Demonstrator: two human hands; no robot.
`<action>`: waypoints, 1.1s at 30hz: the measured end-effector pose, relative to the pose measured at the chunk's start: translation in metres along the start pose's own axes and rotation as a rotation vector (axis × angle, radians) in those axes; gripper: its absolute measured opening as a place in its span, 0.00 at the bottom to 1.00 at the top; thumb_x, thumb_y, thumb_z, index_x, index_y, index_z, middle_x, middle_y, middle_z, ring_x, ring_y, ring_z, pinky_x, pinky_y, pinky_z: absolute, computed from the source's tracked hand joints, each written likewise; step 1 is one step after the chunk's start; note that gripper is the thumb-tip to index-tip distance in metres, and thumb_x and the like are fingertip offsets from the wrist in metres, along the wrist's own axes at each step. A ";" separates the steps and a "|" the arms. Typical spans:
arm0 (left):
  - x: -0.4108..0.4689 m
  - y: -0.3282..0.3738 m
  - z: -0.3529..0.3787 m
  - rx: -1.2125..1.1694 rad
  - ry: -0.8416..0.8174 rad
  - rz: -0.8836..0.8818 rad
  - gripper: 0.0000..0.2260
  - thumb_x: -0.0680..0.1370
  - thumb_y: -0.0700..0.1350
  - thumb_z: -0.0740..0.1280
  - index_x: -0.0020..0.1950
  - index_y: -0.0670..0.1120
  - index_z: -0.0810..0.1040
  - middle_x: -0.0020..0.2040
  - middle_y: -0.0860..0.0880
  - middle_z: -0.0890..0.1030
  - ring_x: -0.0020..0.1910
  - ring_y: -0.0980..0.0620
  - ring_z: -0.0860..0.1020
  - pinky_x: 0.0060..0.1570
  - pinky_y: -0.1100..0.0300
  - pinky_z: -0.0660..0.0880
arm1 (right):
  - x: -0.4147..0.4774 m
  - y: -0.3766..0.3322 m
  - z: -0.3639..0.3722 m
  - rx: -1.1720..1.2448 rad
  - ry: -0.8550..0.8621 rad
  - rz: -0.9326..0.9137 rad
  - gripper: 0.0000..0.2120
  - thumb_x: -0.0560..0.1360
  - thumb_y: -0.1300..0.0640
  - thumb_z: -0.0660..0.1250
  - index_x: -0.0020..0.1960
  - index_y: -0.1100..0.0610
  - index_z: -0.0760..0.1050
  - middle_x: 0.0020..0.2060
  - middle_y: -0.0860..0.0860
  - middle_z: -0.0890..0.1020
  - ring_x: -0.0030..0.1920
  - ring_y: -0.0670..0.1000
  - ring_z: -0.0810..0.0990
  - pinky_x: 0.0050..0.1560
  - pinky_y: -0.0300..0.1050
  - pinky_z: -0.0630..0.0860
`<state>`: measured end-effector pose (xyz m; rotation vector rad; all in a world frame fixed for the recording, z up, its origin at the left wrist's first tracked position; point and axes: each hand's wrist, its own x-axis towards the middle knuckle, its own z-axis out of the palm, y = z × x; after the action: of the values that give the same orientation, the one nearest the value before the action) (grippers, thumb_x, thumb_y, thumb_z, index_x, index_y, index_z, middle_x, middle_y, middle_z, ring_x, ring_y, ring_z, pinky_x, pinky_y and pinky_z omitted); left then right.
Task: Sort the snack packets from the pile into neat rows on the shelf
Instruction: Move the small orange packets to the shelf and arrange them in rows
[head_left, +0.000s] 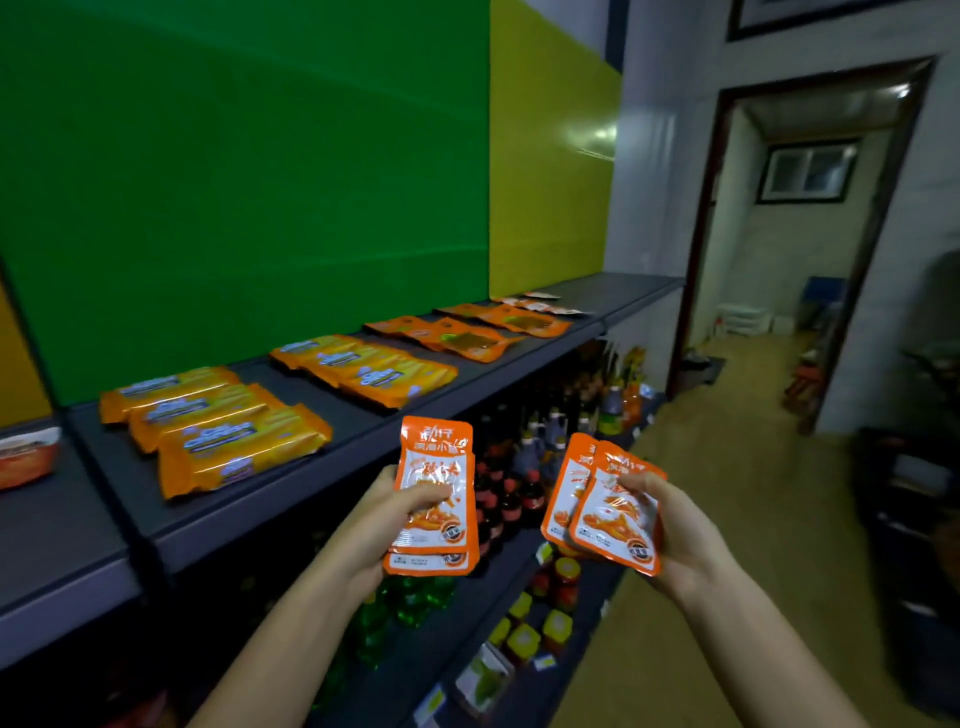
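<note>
Dark shelf (291, 483) lies beyond both fingers; left hand (387, 525) and right hand (670, 535) each pinch stacked snack packets (436, 493), which could slip apart.

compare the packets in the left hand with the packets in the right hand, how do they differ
The left hand's packets stand upright and are squared up one behind the other; the right hand's packets tilt and are fanned sideways. The left hand grips its pair mid-face; the right hand grips from the side. Both look like pairs of the same orange-and-white packet, held off the shelf.
</note>
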<state>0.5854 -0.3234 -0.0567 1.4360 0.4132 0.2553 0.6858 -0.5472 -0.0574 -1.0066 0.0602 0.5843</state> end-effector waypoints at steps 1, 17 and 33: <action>0.012 -0.002 0.012 0.007 -0.012 -0.004 0.17 0.73 0.40 0.68 0.62 0.41 0.73 0.51 0.40 0.83 0.41 0.44 0.83 0.38 0.54 0.80 | 0.005 -0.007 -0.008 0.006 0.012 -0.009 0.04 0.75 0.60 0.62 0.46 0.61 0.74 0.28 0.57 0.84 0.25 0.55 0.83 0.26 0.52 0.80; 0.260 -0.005 0.186 0.054 -0.191 -0.024 0.16 0.73 0.41 0.69 0.60 0.43 0.73 0.47 0.42 0.84 0.40 0.45 0.84 0.37 0.54 0.79 | 0.178 -0.137 -0.104 -0.027 0.201 -0.073 0.04 0.75 0.61 0.63 0.44 0.62 0.73 0.26 0.57 0.83 0.23 0.54 0.82 0.26 0.48 0.79; 0.442 -0.014 0.328 0.093 -0.125 -0.087 0.17 0.74 0.40 0.68 0.61 0.45 0.69 0.49 0.42 0.82 0.41 0.45 0.82 0.37 0.55 0.79 | 0.359 -0.256 -0.197 -0.042 0.182 0.023 0.06 0.74 0.60 0.64 0.40 0.62 0.73 0.24 0.57 0.82 0.22 0.54 0.81 0.23 0.47 0.79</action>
<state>1.1220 -0.4391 -0.0976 1.5124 0.3884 0.0768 1.1563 -0.6520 -0.0772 -1.0994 0.2217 0.5158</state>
